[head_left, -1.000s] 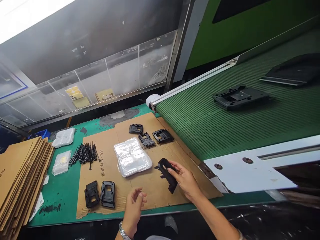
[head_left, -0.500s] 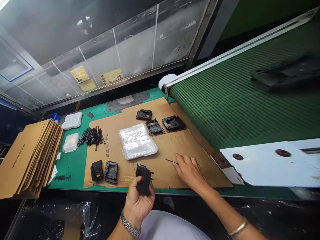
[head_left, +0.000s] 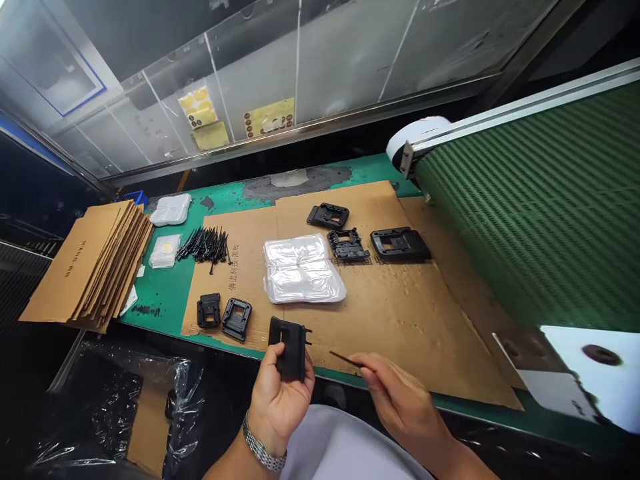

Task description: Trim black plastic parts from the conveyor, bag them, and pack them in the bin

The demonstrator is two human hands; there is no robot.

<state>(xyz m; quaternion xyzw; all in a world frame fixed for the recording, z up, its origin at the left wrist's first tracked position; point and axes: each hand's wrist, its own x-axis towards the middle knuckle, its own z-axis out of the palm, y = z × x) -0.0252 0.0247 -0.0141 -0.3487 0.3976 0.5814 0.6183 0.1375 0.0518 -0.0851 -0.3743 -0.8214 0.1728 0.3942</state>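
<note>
My left hand (head_left: pixel 285 400) is wrapped round a black plastic bracket (head_left: pixel 291 353), which stands upright with thin prongs on its right side. My right hand (head_left: pixel 405 393) pinches a thin dark stick (head_left: pixel 344 359), its tip directed left toward the bracket but apart from it. Beyond my hands lies a stack of clear plastic bags (head_left: pixel 303 270) on a cardboard sheet (head_left: pixel 375 333). More black frame-like parts lie around it: a pair at the left, with one part (head_left: pixel 237 319) nearest my left hand, and others at the back right, including a larger one (head_left: pixel 400 245).
A pile of black pins (head_left: pixel 207 245) lies left of the bags. Folded cardboard (head_left: pixel 95 260) is stacked at the left edge, beside small clear packets (head_left: pixel 165 251). A green conveyor belt (head_left: pixel 550 200) slopes along the right. Below the table's left side hangs a plastic-lined bin (head_left: pixel 115 413).
My right hand has lifted off the cardboard and drawn back toward me with the stick. The bracket in my left hand has turned to show more of its flat face. The view has shifted right.
</note>
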